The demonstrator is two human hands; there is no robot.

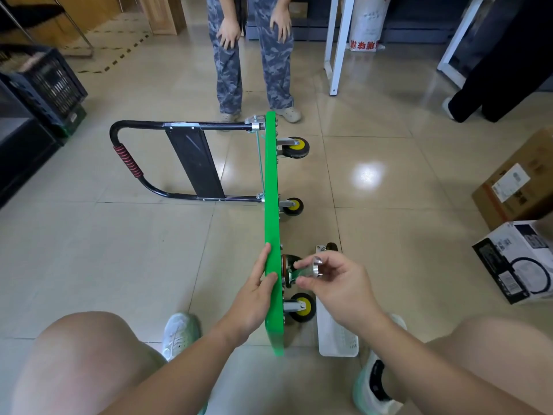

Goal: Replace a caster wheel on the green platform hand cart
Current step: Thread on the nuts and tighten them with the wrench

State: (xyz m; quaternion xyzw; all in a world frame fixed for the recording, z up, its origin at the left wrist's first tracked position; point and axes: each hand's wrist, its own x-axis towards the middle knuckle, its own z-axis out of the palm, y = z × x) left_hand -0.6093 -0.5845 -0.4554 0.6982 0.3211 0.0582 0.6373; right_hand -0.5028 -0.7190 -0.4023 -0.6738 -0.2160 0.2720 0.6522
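Observation:
The green platform cart (271, 187) stands on its side edge on the tiled floor, black handle (128, 163) folded out to the left, wheels facing right. My left hand (258, 292) grips the near top edge of the deck. My right hand (335, 280) pinches a small silver metal part (315, 267) just right of the deck, beside a dark caster mount (289, 269). Three yellow-hubbed casters show on the underside: far (294, 148), middle (293, 206) and near (302, 307).
A white plastic tray (336, 336) lies on the floor right of the cart, a loose caster (327, 247) at its far end. Another person stands beyond the cart (254, 55). Cardboard boxes (520, 265) sit at right, black crates (45, 85) at left.

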